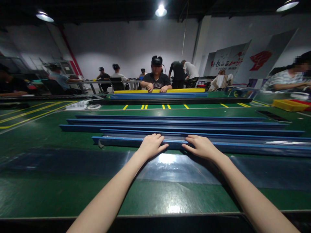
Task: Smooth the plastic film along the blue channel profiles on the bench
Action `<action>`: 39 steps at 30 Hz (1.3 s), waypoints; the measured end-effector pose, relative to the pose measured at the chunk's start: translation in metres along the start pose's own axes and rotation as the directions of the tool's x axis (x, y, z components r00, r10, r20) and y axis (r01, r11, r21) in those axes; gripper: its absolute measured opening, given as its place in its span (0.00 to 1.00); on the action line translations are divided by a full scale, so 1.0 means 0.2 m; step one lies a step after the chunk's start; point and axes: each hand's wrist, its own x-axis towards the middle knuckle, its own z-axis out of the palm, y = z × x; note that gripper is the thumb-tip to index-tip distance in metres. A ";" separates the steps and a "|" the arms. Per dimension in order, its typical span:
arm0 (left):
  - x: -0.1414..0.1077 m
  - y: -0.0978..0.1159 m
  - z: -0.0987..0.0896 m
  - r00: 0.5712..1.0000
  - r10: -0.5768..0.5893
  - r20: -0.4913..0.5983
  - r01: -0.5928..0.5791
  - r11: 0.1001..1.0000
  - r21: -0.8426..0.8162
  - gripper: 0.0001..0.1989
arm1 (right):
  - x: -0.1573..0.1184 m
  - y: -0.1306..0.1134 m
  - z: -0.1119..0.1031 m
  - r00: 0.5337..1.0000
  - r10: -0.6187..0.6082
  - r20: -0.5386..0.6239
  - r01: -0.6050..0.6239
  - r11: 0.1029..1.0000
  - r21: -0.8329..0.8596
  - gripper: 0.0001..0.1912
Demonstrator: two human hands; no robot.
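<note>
A: "Your nearest blue rail (175,144) lies crosswise on the green table (60,197), just beyond the clear film (170,170). And your hands?"

B: "Your left hand (152,145) and right hand (201,146) rest on it, apart, palms down, half open, thumbs toward each other along its near wall, fingers over the top. Whether you grip it, I can't tell."

A: "Farther off, more blue rails (121,128) lie beyond yours."
</note>
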 end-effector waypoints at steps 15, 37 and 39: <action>0.00 0.00 0.00 1.000 0.004 0.005 -0.004 1.000 0.001 0.17 | 0.00 0.00 0.00 1.000 -0.001 -0.006 0.001 1.000 -0.014 0.20; 0.00 0.00 0.00 1.000 -0.003 0.015 0.004 1.000 -0.017 0.17 | 0.00 0.01 0.02 1.000 -0.010 -0.018 0.010 1.000 -0.010 0.20; 0.00 0.00 0.00 1.000 -0.003 0.014 0.003 1.000 -0.022 0.17 | 0.00 0.01 0.02 1.000 -0.010 -0.018 0.009 1.000 -0.010 0.21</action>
